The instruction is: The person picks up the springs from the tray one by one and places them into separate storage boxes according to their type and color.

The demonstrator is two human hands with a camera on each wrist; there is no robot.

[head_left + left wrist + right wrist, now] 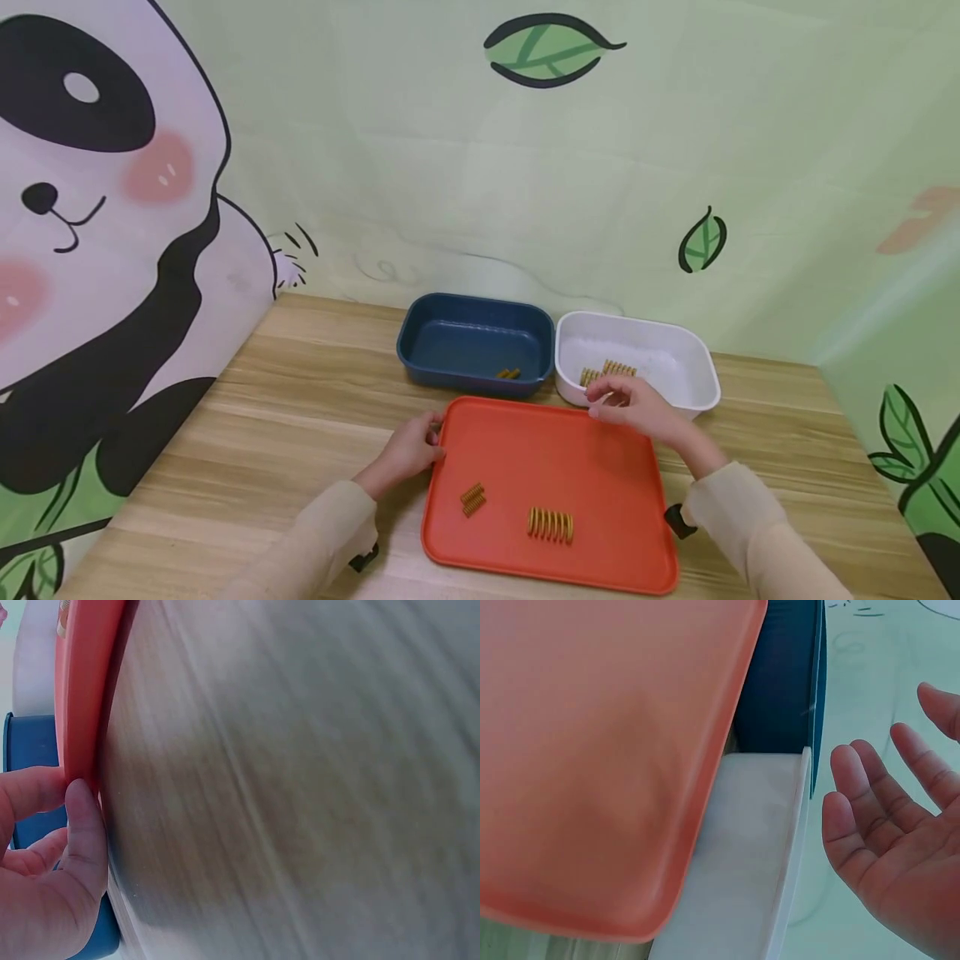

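Observation:
A red tray [570,467] lies on the wooden table. One large gold coil spring [551,525] rests near its front, and two small gold springs [472,498] lie side by side at its left. My left hand [408,446] pinches the tray's left rim near the back corner; in the left wrist view the thumb [86,832] and a finger meet on that rim. Above the tray's back edge and the front of the white bin [686,367] hovers my right hand [633,408], fingers loosely bent and holding nothing. Gold springs [619,368] lie in the white bin, partly hidden by its front wall and that hand.
Left of the white bin, a dark blue bin [465,333] stands against it, with small gold springs [508,374] in its front right corner. Both bins sit behind the tray, before a printed backdrop [420,167]. Wooden tabletop [300,400] shows on both sides.

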